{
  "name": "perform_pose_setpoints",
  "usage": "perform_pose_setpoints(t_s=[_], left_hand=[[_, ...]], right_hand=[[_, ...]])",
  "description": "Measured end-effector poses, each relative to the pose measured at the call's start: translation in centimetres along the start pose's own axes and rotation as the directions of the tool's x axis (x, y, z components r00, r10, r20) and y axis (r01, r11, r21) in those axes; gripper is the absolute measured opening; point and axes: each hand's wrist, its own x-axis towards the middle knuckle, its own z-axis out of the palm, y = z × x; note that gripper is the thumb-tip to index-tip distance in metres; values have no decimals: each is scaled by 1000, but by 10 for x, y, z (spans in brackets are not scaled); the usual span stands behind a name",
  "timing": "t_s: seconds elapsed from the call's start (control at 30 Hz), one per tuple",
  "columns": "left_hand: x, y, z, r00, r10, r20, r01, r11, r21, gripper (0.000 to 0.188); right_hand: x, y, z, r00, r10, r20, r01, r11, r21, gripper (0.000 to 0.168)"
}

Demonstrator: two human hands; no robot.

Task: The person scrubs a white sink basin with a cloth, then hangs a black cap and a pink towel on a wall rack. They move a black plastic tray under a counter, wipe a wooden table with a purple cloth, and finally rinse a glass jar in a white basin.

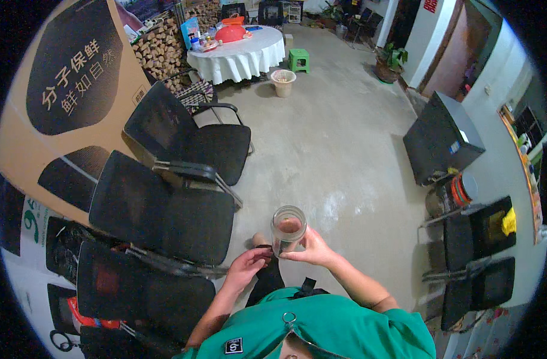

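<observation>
My right hand (313,249) grips a clear glass jar (277,233) from its right side, above the concrete floor. The jar's round mouth faces up towards me and carries no lid. Through the opening a pinkish-brown patch shows; whether it is contents or something seen through the glass is unclear. Just left of the jar is my left hand (249,268), palm turned inward, fingers loosely bent and thumb apart. Its fingertips come close to the glass, but contact cannot be made out. Nothing is visible in that hand.
Black mesh chairs (201,224) line the left side before a large cardboard box (134,63). Ahead stand a round table with a white cloth (237,60), a waste basket (283,85) and a green stool (299,60). A black cabinet (439,139) and more chairs (480,251) stand right.
</observation>
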Motion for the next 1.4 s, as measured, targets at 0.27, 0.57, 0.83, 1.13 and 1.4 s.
perform_pose_setpoints(t_s=[0.27,0.57,0.83,1.13,1.4], left_hand=[[271,96,-54,991,67,118,-82,989,124,36],[576,183,-19,915,31,403,-199,903,381,34],[768,207,3,968,73,242,-130,964,232,33],[942,254,-63,998,43,44,-45,998,45,44],[1160,294,-162,974,-70,216,91,992,-86,49]], right_hand=[[190,53,-133,968,99,-229,-104,995,-7,80],[300,84,-340,815,275,-509,-270,959,86,80],[500,119,-519,913,310,-265,-379,884,-272,73],[773,117,-563,991,131,-18,-131,952,-278,73],[959,191,-625,963,266,-50,-267,963,-32,73]])
